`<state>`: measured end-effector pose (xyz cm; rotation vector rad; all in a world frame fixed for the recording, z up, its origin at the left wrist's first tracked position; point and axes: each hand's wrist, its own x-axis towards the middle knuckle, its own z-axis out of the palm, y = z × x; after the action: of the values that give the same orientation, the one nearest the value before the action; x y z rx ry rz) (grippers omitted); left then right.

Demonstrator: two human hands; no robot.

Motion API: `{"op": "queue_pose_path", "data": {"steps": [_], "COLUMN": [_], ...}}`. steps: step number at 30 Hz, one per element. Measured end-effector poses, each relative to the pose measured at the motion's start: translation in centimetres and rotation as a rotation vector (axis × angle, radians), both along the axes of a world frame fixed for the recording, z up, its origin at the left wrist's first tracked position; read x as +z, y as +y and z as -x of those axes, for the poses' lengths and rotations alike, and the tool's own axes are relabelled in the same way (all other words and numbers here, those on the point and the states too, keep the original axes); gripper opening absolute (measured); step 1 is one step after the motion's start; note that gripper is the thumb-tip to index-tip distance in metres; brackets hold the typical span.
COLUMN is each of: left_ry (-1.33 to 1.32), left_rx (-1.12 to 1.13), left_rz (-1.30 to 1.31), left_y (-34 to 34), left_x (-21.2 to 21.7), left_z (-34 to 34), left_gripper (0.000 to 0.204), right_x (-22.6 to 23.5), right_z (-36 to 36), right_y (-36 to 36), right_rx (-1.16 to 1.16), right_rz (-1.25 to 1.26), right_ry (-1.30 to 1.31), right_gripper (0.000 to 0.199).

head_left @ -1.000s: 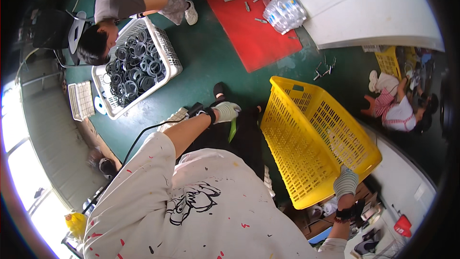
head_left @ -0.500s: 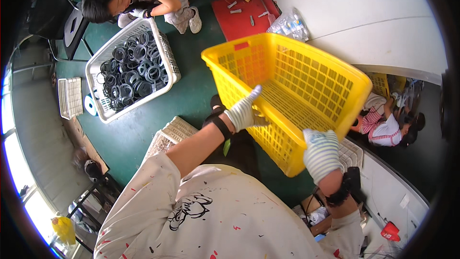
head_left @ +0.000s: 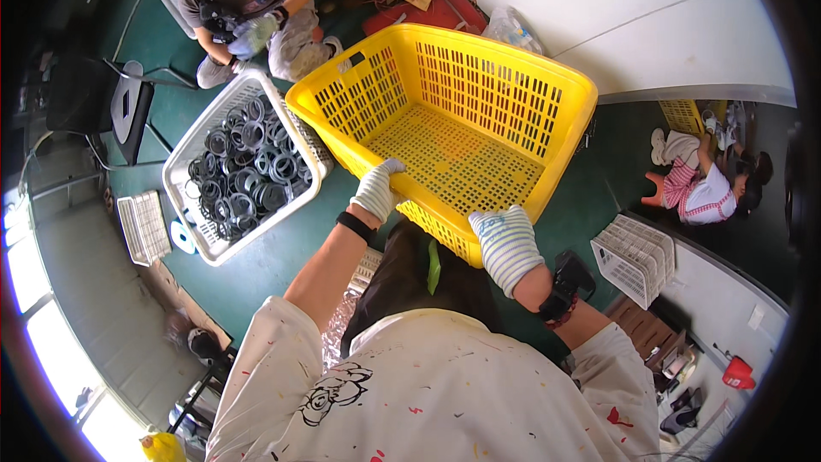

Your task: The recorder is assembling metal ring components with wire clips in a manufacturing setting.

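Note:
A large yellow slatted plastic basket (head_left: 505, 90) is in front of me, with nothing inside it. My left hand (head_left: 377, 191), in a white knit glove, is closed over its near rim toward the left. Farther right along that rim, my right hand (head_left: 506, 250) grips near the corner in a striped glove; its fingertips are partly hidden. Left of the yellow basket stands a white basket (head_left: 190, 227) filled with black rings (head_left: 248, 173). Whether the two baskets touch is hard to tell.
A co-worker (head_left: 248, 8) sits low behind the white basket. A black chair (head_left: 132, 111) stands at the left. Another white crate (head_left: 634, 258) is on the floor at right, and a smaller one (head_left: 144, 227) at left. A second person (head_left: 705, 180) is at far right.
The yellow basket has moved left, toward the ring-filled basket, with both my hands still on its rim. My view has shifted. The co-worker now sits more upright, hands drawn back from the rings' basket.

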<state>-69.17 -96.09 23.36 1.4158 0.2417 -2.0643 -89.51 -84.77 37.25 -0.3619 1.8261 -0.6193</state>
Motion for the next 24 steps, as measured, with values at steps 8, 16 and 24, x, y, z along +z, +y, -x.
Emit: {"op": "queue_pose_path", "data": {"steps": [8,16,24], "left_ry": [-0.04,0.07,-0.099], "left_rx": [-0.013,-0.078,-0.174], "left_rz": [0.091,0.178,0.258], "left_y": [-2.7,-6.1,-5.8], "left_x": [-3.6,-4.5,-15.1], "left_z": [-1.3,-0.4,-1.7], "left_gripper": [0.045,0.037,0.032], "right_x": [-0.5,-5.7,-13.7], "right_z": [0.6,-0.5,-0.2], "right_y": [-1.5,-2.6,-3.2], "right_rx": [1.358,0.82,1.103], "right_rz": [0.241,0.123,0.168], "right_ry": [0.859,0.608,0.707], "right_gripper": [0.017,0.02,0.021]}}
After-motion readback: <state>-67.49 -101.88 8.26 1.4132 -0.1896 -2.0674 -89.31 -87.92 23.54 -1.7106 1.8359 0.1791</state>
